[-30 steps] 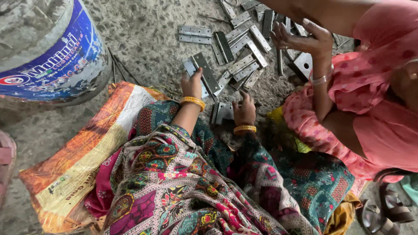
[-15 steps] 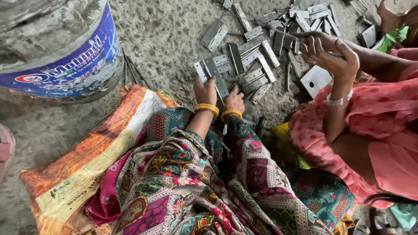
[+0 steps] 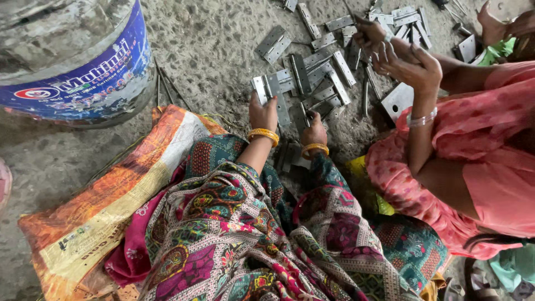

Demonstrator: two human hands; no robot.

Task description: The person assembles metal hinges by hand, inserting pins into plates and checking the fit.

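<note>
The person wears a loose garment (image 3: 234, 234) of busy patterned cloth that fills the lower middle of the frame: floral and paisley shapes in dark green, maroon, pink, cream and yellow, with small dotted borders. A plain magenta fold (image 3: 131, 253) of cloth shows at its lower left edge. Toward the lower right the cloth turns teal green with red and orange motifs. Both forearms are bare from the cloth up. The left hand (image 3: 263, 114) has a thick yellow-orange bangle (image 3: 263, 134) at the wrist; the right hand (image 3: 314, 132) has a matching bangle (image 3: 315, 149).
</note>
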